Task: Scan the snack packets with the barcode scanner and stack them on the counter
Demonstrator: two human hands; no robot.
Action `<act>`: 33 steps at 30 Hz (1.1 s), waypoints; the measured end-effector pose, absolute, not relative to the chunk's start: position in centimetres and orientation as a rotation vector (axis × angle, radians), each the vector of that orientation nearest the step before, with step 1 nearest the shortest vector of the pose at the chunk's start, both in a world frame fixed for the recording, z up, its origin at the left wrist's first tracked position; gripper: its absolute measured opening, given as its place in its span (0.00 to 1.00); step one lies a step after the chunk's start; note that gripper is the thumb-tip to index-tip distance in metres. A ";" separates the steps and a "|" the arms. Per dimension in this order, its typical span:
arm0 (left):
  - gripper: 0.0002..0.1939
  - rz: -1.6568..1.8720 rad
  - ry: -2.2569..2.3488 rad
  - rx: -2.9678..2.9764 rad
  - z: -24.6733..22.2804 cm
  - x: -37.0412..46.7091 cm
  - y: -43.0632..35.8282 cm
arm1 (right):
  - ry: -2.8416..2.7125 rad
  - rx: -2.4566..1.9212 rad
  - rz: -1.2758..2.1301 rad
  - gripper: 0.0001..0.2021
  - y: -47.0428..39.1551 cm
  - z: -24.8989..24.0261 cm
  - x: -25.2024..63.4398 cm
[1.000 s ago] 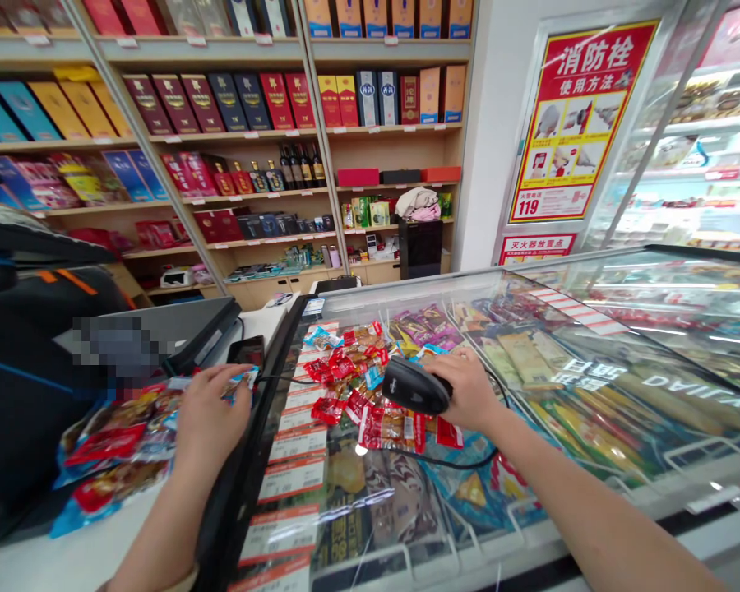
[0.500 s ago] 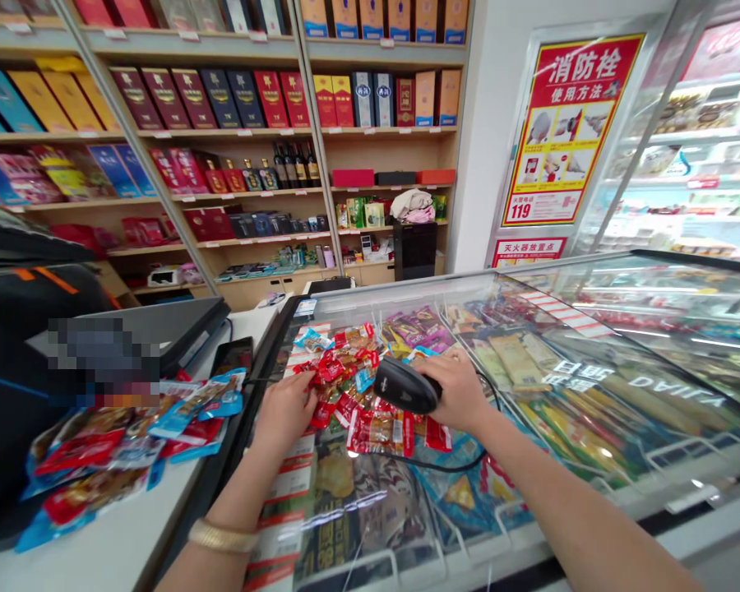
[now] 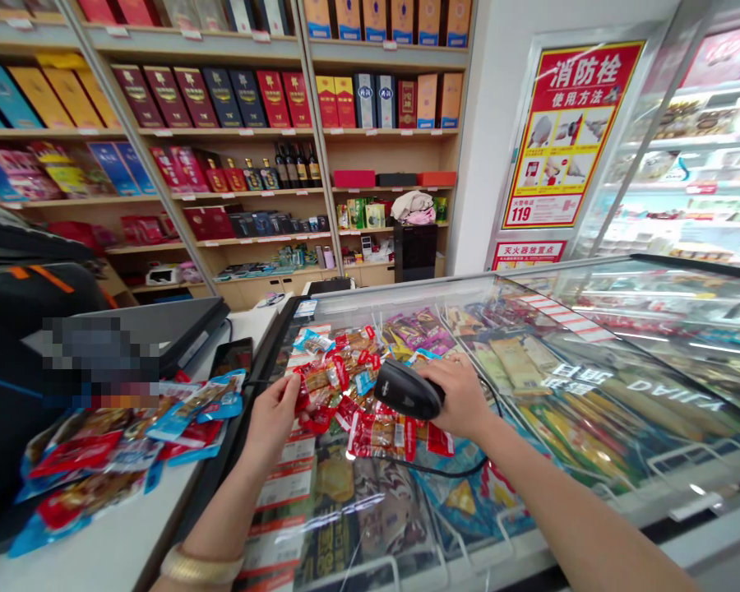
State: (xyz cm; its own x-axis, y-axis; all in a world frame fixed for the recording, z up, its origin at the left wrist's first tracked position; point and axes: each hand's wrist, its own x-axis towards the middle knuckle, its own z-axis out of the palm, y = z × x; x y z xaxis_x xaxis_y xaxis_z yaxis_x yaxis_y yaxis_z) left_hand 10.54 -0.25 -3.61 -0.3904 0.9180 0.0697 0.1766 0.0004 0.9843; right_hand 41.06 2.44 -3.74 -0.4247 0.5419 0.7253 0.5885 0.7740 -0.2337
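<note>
My right hand (image 3: 460,395) is wrapped round the handle of a black barcode scanner (image 3: 409,390), whose head points left over a heap of small packets. Between the fingers and thumb of my left hand (image 3: 276,415) is the end of a red snack packet (image 3: 321,376), clear in the middle with brown food showing. Other red and blue snack packets (image 3: 382,434) lie loose on the glass top of a chest freezer (image 3: 407,296), below the scanner. The scanner's black cable (image 3: 456,471) curves across the glass under my right wrist.
On the white counter (image 3: 117,543) at left lies a second pile of snack packets (image 3: 117,452), beside a grey-black device (image 3: 178,329) and a dark phone-like object (image 3: 233,355). Shelves (image 3: 234,131) of boxes and bottles stand behind. Wrapped frozen goods (image 3: 518,362) show through the glass.
My left hand has drawn slightly back to the left and now pinches a red snack packet, lifted a little from the heap. My right hand and the scanner have hardly moved.
</note>
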 end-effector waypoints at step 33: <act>0.12 1.512 2.771 1.406 0.7 3.3 -2.3 | -2.161 -0.807 -0.064 0.08 1.9 -3.3 40.6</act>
